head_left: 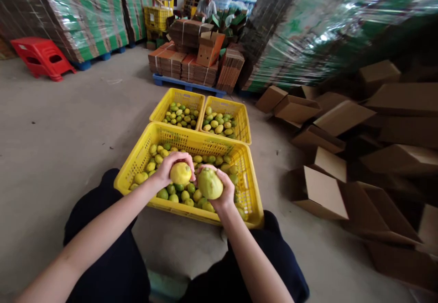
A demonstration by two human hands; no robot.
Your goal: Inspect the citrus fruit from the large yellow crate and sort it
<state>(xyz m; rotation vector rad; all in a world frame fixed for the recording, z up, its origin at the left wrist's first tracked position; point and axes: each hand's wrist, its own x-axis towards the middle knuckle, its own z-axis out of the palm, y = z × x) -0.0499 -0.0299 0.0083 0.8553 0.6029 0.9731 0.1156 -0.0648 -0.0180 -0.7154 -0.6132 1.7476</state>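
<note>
Head view: a large yellow perforated plastic crate (251,189) fills the centre, holding loose green and yellow lemon-like fruit (185,195); two further yellow plastic crates (187,96) sit above it in the frame. Over the large crate, just right of centre, the right hand (226,190) curls its fingers around a plump green-yellow fruit (210,184). Just left, the left hand (167,166) grasps a smaller, rounded yellow fruit (180,174). Both probably handle as light, firm, slightly slippery and bruisable, best cupped around the middle.

No legible text; a pale patch (22,46) on the red stool (44,58), perhaps a label.
</note>
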